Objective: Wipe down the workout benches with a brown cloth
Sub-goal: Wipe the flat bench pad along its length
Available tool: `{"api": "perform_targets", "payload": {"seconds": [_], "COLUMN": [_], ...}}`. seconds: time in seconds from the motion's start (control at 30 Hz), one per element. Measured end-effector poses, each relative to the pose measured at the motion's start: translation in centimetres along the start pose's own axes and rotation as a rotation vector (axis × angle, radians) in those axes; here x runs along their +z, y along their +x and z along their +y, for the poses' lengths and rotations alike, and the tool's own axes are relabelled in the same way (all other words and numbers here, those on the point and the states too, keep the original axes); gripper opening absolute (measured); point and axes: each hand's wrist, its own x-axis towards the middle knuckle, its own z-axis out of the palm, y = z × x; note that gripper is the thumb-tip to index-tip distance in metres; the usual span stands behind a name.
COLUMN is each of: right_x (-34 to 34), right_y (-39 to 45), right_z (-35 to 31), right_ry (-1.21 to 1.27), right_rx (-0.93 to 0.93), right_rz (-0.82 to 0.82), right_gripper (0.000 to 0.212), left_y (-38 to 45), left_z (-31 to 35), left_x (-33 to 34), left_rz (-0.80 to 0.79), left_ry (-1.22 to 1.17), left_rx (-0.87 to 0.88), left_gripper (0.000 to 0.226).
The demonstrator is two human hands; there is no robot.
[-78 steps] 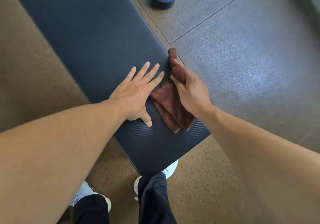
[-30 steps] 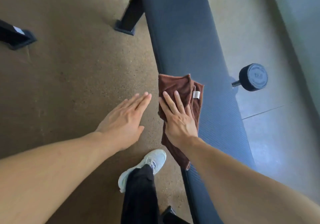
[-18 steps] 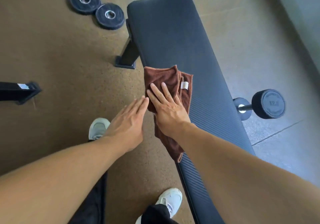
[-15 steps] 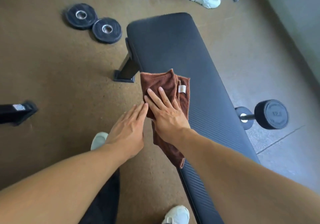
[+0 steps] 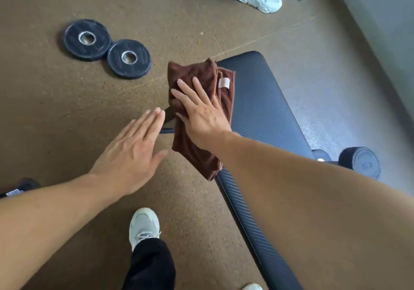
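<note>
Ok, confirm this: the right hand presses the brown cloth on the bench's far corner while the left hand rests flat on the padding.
Not quite. The head view shows the right hand pressing the brown cloth on the bench at its far corner, but the left hand is off the padding, open over the floor.

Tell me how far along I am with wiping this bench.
Done: cannot tell; the pad shows no wipe marks. In hand: your right hand presses the brown cloth flat at the far left corner of the bench, with part of it hanging over the edge. Your left hand hovers open beside it. Left: possibly the pad's right side; other benches aren't visible.
</note>
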Motion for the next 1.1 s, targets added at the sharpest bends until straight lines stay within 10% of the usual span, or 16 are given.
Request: {"api": "perform_targets", "payload": {"seconds": [0.67, 1.1], "right_x": [-5.8, -3.7], "right_y": [-2.4, -10.7], "right_z": [16.0, 18.4], "right_ry": [0.362, 0.48], "right_rx": [0.752, 0.843], "right_rz": [0.298, 0.382], "right_gripper": [0.043, 0.041], "left_y": [13.5, 14.8], "left_z": [14.4, 23.2], "left_x": [-0.1, 3.2], "left_rz": [-0.208, -0.429], "left_ry": [0.161, 0.322], "left_rx": [0.222, 0.131], "left_gripper": [0.121, 0.144]}}
